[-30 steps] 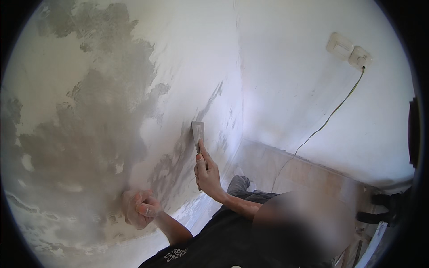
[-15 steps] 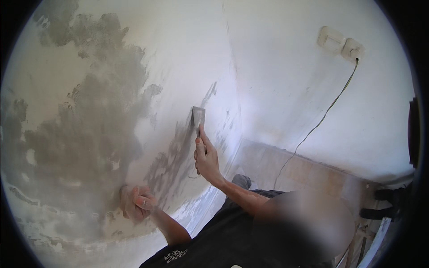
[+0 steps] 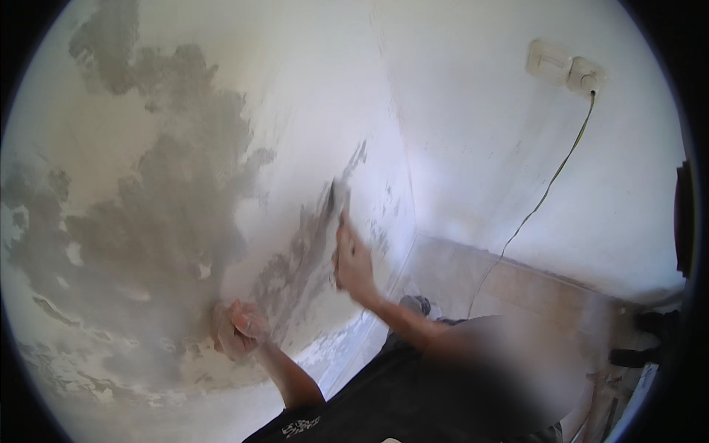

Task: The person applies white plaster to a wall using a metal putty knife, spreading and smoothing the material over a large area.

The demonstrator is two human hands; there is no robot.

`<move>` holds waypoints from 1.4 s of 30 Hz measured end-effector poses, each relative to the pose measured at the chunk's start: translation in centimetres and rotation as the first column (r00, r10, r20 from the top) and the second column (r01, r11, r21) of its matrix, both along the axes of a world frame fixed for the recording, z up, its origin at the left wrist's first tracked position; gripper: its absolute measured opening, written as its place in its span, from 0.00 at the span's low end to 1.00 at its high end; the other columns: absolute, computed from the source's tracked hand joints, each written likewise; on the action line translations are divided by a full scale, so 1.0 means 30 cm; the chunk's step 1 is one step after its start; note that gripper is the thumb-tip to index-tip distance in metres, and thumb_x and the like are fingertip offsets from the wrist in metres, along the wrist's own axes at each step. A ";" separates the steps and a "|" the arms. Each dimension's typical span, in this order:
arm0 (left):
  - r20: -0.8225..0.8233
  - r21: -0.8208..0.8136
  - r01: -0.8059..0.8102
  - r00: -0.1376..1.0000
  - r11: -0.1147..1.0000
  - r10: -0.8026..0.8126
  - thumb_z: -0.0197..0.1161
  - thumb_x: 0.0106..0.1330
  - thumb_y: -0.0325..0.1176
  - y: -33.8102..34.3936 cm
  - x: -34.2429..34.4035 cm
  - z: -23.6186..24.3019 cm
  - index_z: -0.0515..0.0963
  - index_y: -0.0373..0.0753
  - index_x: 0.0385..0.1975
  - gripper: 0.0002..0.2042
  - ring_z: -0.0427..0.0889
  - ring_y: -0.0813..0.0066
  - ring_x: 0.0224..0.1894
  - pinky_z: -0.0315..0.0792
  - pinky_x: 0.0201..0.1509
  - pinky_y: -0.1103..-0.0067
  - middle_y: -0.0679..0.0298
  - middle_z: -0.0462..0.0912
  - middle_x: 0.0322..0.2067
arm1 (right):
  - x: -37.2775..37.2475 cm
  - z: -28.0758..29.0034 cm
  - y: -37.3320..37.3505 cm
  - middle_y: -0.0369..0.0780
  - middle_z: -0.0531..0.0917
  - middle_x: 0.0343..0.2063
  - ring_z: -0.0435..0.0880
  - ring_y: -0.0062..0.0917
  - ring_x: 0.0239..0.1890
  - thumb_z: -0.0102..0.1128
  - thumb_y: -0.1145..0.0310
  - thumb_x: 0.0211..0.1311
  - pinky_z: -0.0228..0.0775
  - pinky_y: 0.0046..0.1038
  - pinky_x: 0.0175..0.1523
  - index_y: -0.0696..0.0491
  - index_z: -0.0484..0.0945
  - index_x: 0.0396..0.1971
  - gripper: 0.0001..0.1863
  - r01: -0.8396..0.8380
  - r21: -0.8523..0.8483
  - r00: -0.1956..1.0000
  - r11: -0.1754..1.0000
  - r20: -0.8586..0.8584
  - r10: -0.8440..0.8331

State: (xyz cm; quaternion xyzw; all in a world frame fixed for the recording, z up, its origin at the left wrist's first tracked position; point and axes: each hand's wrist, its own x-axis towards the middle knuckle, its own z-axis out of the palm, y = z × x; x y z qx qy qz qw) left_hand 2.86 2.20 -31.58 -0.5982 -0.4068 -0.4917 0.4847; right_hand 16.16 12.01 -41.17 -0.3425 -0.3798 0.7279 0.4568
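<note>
My right hand (image 3: 356,260) is closed round a putty knife (image 3: 341,195), smeared by motion. Its blade is seen nearly edge-on, at the wall (image 3: 295,111) beside a streaky grey patch. Lower and to the left, my left hand (image 3: 241,329) is curled up close to the wall, palm side partly showing. Something pale and translucent seems to cover it or sit in it; what the fingers hold cannot be made out. Large grey, damp-looking patches (image 3: 177,199) spread over the wall left of both hands.
The wall meets a second white wall (image 3: 473,162) at a corner. A switch (image 3: 550,60) and a socket (image 3: 587,77) sit there, with a thin cord (image 3: 544,193) hanging to the dusty floor (image 3: 473,277). Dark objects (image 3: 642,343) stand at the far right.
The view has shifted, so the wall appears farther right and slightly lower. The putty knife has turned from showing its flat face to nearly edge-on. My left hand stays curled low by the wall.
</note>
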 end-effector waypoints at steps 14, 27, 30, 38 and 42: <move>-0.023 0.053 -0.047 0.999 0.998 0.048 0.48 0.75 0.35 -0.008 0.015 0.004 0.72 0.30 0.26 0.17 0.65 0.75 0.06 0.56 0.11 0.81 0.67 0.68 0.05 | 0.031 -0.009 -0.018 0.28 0.62 0.14 0.56 0.11 0.10 0.41 0.57 0.77 0.55 0.20 0.12 0.46 0.52 0.73 0.29 -0.082 0.185 0.994 0.979 0.080 0.068; 0.010 0.062 -0.029 1.000 0.998 0.029 0.50 0.74 0.35 -0.035 -0.012 -0.033 0.75 0.26 0.28 0.18 0.68 0.78 0.08 0.67 0.17 0.81 0.67 0.73 0.08 | 0.001 0.004 -0.003 0.27 0.59 0.15 0.55 0.10 0.10 0.42 0.56 0.77 0.53 0.18 0.12 0.48 0.51 0.73 0.30 -0.035 0.169 0.998 0.985 0.062 0.025; 0.000 0.043 -0.076 0.997 0.996 0.076 0.50 0.75 0.35 -0.030 -0.015 -0.022 0.75 0.27 0.27 0.17 0.68 0.77 0.08 0.64 0.16 0.81 0.67 0.72 0.07 | -0.010 0.019 -0.001 0.28 0.61 0.15 0.57 0.10 0.11 0.43 0.56 0.77 0.55 0.18 0.13 0.48 0.54 0.72 0.29 -0.005 0.117 1.000 0.993 -0.005 0.006; 0.050 0.072 -0.077 0.996 0.994 0.074 0.49 0.75 0.35 -0.031 -0.006 -0.025 0.76 0.28 0.21 0.21 0.68 0.78 0.08 0.64 0.13 0.82 0.67 0.72 0.08 | -0.020 -0.067 -0.083 0.28 0.64 0.17 0.60 0.11 0.14 0.44 0.57 0.76 0.59 0.18 0.18 0.45 0.55 0.72 0.28 -0.016 0.271 0.992 0.963 0.126 -0.018; 0.054 0.023 -0.151 0.987 0.988 0.149 0.49 0.75 0.37 -0.044 -0.006 -0.042 0.74 0.30 0.21 0.21 0.66 0.74 0.07 0.59 0.13 0.80 0.67 0.70 0.06 | -0.027 -0.081 -0.094 0.29 0.65 0.18 0.62 0.11 0.17 0.44 0.60 0.76 0.59 0.19 0.20 0.45 0.56 0.72 0.27 0.005 0.260 0.991 0.966 0.128 -0.040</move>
